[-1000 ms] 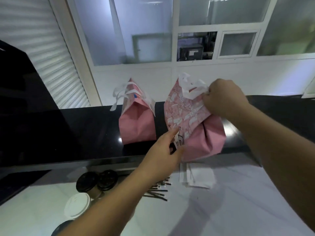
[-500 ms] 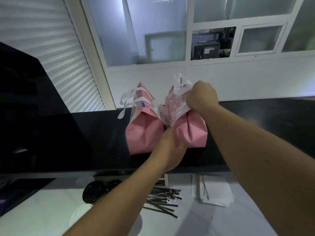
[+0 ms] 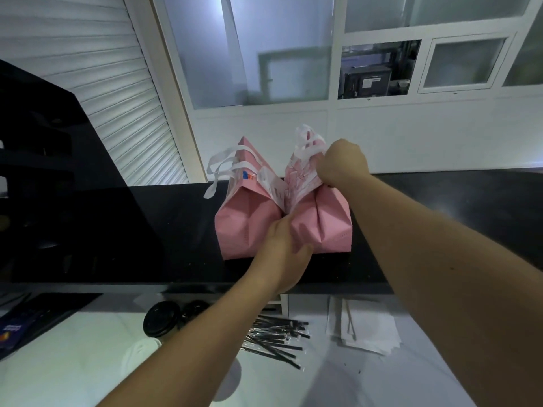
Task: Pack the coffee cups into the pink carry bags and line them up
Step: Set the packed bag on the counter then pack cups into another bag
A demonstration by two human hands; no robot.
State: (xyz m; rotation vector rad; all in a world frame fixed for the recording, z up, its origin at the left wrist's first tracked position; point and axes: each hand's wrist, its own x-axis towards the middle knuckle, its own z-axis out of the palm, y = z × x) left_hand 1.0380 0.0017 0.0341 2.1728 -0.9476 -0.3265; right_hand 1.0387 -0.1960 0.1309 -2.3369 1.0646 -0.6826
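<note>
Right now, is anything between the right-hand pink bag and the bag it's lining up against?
Nothing visible. The right pink bag already touches the left pink bag on the black counter; only the left hand rests at their front seam.

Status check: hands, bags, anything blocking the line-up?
Right hand grips right bag by its top. Left hand at its lower front, grip unclear. Right bag touching left bag on black counter. Nothing in the way.
</note>
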